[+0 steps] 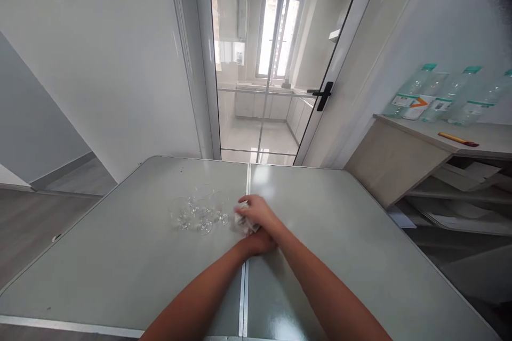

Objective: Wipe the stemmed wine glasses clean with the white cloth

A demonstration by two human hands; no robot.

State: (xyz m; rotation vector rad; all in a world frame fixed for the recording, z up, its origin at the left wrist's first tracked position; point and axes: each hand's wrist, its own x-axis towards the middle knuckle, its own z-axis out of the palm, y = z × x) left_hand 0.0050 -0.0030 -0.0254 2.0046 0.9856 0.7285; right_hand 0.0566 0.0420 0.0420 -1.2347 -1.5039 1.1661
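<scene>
Over the table's centre seam my two hands are close together, one crossing the other. My right hand (256, 211) is on top, its fingers curled around a crumpled white cloth or tissue (241, 222), which is blurred. Below it is my left hand (261, 242), against the lower side of the white bundle. Its fingers are hidden behind the bundle and my right wrist, and whatever it may grip does not show. Just to the left, a group of several clear stemmed glasses (204, 213) stands on the table, apart from my hands.
The grey-green table (120, 256) has a metal seam and edge. Behind it is a glass-paned door (264, 128) with a black handle. At right, a shelf unit (416, 144) holds several plastic bottles (440, 104) and a yellow-and-red stick-like object (457, 139).
</scene>
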